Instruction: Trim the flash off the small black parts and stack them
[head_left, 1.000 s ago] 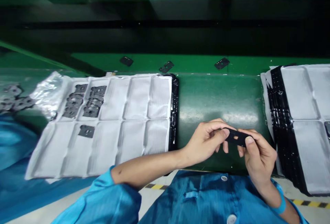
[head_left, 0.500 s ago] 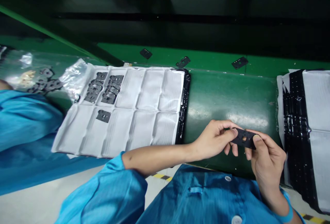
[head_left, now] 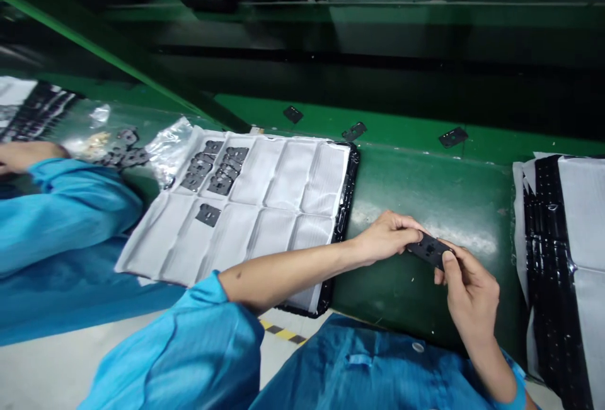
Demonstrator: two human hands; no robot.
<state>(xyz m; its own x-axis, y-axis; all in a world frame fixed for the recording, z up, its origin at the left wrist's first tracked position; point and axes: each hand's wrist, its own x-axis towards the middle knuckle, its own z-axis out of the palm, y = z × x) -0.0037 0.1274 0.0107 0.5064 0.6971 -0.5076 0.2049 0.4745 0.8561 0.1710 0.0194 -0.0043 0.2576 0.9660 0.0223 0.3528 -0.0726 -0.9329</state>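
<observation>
A flat black plastic plate (head_left: 429, 250) with small cut-outs is held between my two hands above the green table. Its left end is pinched by my left hand (head_left: 390, 237), thumb on top. My right hand (head_left: 470, 281) grips the right end, the thumb pressed on the upper face and fingers beneath. Left of my hands lies a tray lined with white sheet (head_left: 246, 230), divided into shallow compartments. Two far compartments hold overlapping black plates (head_left: 228, 172), and a single black plate (head_left: 208, 214) rests in a near one.
Loose black plates (head_left: 452, 137) lie along the table's back strip. At the right stands another white-lined black tray (head_left: 551, 240). A clear plastic bag (head_left: 169, 153) and more black parts (head_left: 126, 150) sit at left, beside a co-worker's arm (head_left: 70, 208). A green beam (head_left: 142, 70) slants overhead.
The view has shifted, showing more of the upper shelf and the co-worker's hand. My hands have moved slightly left with the black plate, which is now tilted more, its right end lower.
</observation>
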